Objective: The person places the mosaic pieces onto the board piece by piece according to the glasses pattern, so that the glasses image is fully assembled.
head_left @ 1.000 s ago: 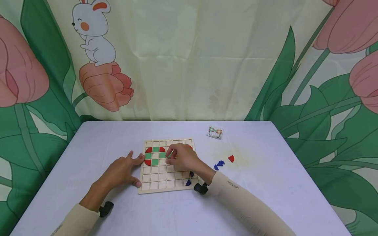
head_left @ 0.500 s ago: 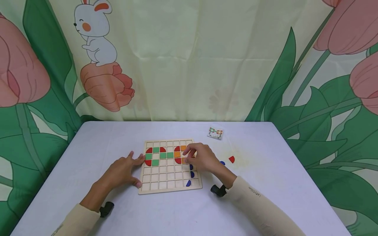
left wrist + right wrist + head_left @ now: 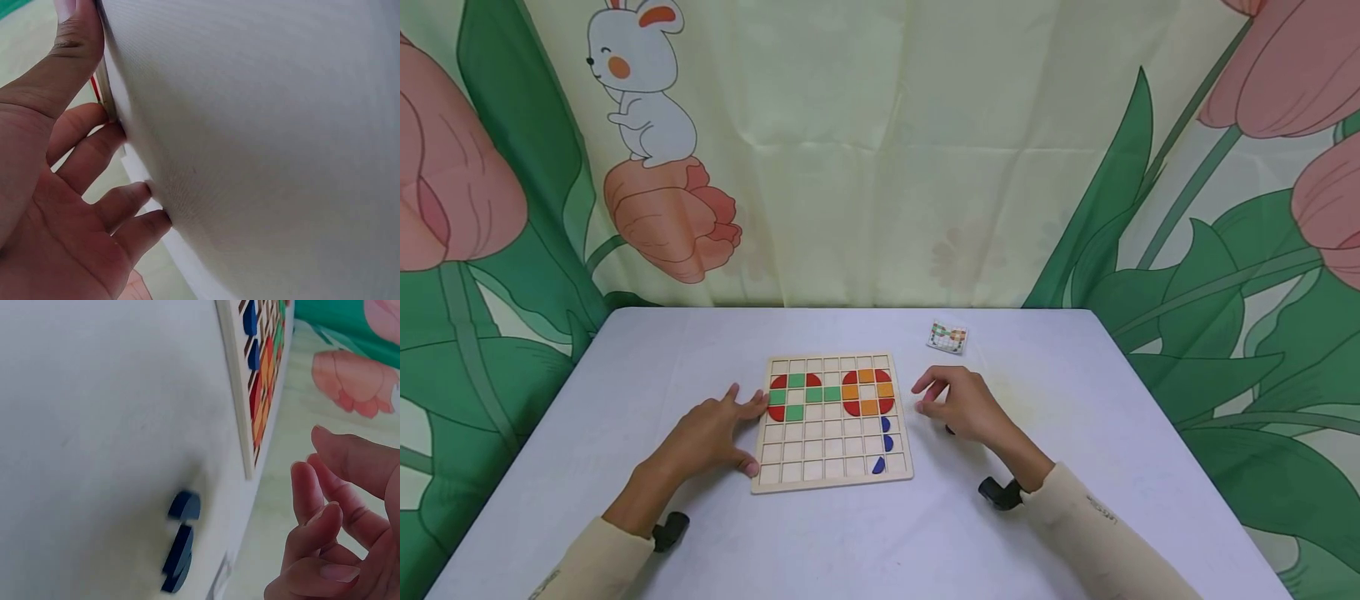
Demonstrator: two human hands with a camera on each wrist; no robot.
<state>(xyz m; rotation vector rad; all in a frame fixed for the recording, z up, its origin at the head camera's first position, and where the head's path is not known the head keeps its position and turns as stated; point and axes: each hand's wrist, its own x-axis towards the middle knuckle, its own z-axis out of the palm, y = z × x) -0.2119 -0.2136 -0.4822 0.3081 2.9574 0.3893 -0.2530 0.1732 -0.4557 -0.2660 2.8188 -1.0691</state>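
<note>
A square wooden grid board [image 3: 823, 451] lies on the table with flat colored pieces in its cells. Red quarter-rounds and green squares [image 3: 832, 394] form one group at its upper left; red pieces and orange squares [image 3: 850, 392] make a ring at upper right. Down its right side sit blue curved pieces [image 3: 888, 442]. My left hand [image 3: 711, 433] touches the board's left edge, thumb and fingers spread. Off the right edge hovers my right hand [image 3: 958, 404], fingers bent, nothing between them. Loose blue pieces [image 3: 178, 550] lie on the table below it, mostly hidden in the head view.
A small card with a printed colored pattern [image 3: 947, 337] lies behind the right hand. White cloth covers the table [image 3: 835, 550]. A curtain with a printed rabbit and tulips [image 3: 880, 167] hangs behind the far edge.
My right hand has moved right, from over the board's middle to beyond its right edge, uncovering the orange and red ring. It now hides the loose red piece. The left hand stays put.
</note>
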